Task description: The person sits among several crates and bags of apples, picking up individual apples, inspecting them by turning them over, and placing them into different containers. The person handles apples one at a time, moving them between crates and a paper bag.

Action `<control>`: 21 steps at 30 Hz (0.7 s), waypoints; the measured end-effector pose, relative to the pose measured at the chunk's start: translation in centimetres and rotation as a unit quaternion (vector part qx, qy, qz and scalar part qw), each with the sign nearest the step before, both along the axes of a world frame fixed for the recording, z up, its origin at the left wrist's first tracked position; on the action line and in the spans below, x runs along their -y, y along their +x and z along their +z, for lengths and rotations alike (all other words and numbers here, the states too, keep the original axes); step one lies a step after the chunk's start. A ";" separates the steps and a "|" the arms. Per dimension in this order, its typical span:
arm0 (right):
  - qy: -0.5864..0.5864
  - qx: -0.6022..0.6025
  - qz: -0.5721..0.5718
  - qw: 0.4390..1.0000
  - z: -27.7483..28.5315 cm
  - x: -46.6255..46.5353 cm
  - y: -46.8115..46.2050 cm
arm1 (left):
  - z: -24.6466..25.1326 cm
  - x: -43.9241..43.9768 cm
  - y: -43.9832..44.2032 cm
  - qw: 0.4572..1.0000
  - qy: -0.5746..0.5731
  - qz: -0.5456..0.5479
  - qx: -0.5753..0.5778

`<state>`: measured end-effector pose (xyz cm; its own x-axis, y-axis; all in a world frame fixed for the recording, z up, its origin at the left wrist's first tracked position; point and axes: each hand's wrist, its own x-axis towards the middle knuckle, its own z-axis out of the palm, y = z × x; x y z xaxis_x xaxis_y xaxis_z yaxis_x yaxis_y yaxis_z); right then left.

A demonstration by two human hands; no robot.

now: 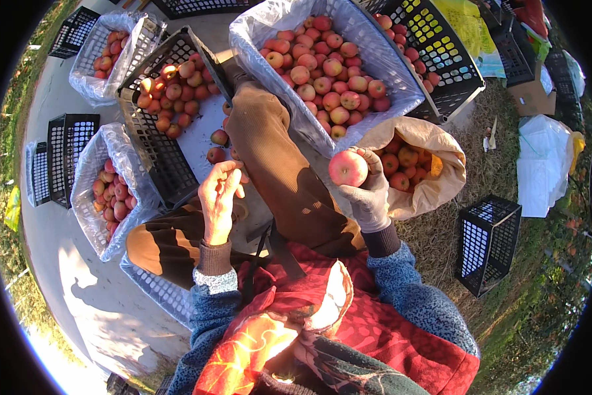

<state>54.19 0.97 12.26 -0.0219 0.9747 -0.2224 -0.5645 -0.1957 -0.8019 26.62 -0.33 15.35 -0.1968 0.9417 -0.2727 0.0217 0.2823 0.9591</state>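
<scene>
My right hand (367,200), in a light work glove, grips a pink-red apple (348,168), its end dimple facing up. Just beyond it, a tan cloth sack (432,197) stands with its mouth wide, holding red apples (407,157). My bare left hand (219,200) hovers above my lap with loosely bent fingers, and no object shows in it. Close beyond those fingers, a few apples (216,155) lie in the low part of a tilted black plastic crate (150,143). More apples (177,96) are heaped farther up in that crate.
Ahead stands a large crate with a clear plastic liner (256,54), full of apples. Two lined crates with apples (113,192) (109,54) stand at the left. A black crate (488,244) sits on dry grass at the right, near white foam sheets (543,168). My knees lie between the crates.
</scene>
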 end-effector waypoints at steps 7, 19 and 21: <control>-0.058 0.015 0.001 0.998 0.6 -2.5 -0.9 | -0.3 -0.4 -0.3 1.000 -0.025 0.011 -0.003; -0.172 -0.031 -0.077 0.982 -17.7 -23.3 -1.7 | -3.8 -1.4 -3.5 0.996 -0.043 0.072 0.031; -0.141 -0.021 -0.066 0.988 -18.4 -24.7 -0.5 | -4.6 -1.5 -3.9 0.993 -0.060 0.088 0.051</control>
